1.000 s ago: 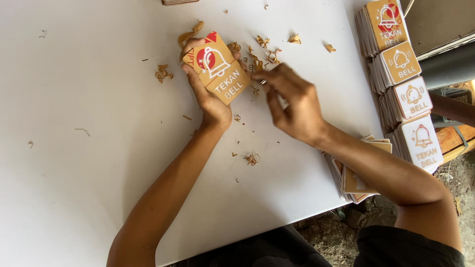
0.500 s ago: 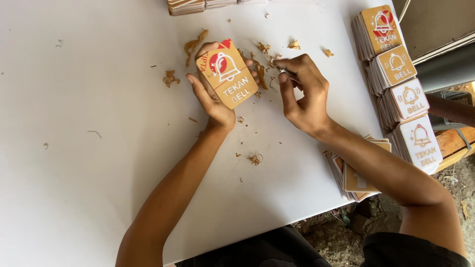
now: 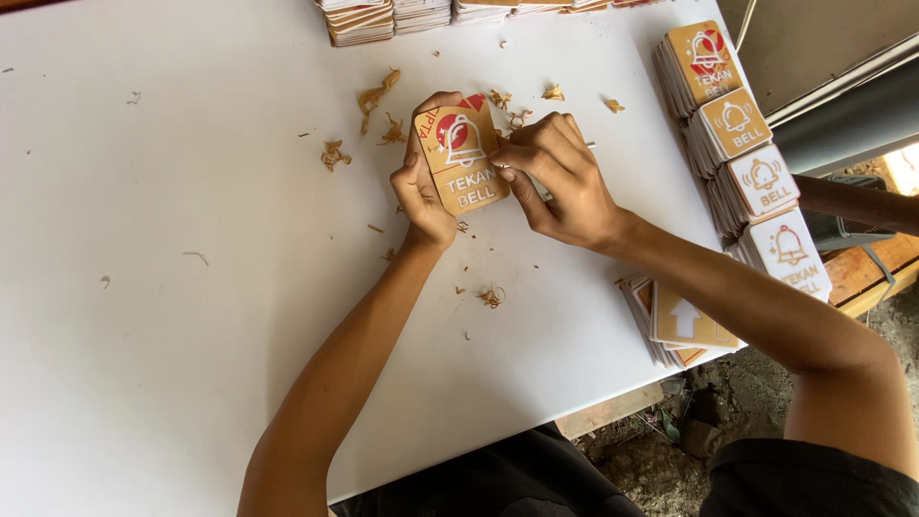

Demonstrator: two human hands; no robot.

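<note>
Left hand (image 3: 424,196) holds a small tan plaque (image 3: 460,156) with a red circle and white bell graphic, just above the white tabletop (image 3: 191,335), far centre of the scene. Left grip is wrapped around the plaque's left edge: thumb on the face, fingers curled behind it. Plaque is tilted, top leaning slightly left.

Right hand (image 3: 558,178) is right beside the plaque, fingertips touching its right edge. Right grip is pressed together, pinching a thin light-coloured tool (image 3: 542,188); only a short bit of it shows past the knuckles, so I cannot tell its kind. Both hands are close together, forearms running toward the near right.

Tan shavings (image 3: 375,96) lie scattered on the tabletop around the hands, more on the far left of the plaque, a few small curls (image 3: 491,297) near the wrists.

Along the right edge of the tabletop: a row of 4 stacks of similar plaques (image 3: 750,120), the far 2 tan-faced, the near 2 white-faced with bell graphics. Another stack with a white arrow on top (image 3: 684,324) sits at the near right edge, partly under the right forearm. More stacks (image 3: 359,14) line the far edge. Dark trousers (image 3: 507,479) show below the tabletop.
</note>
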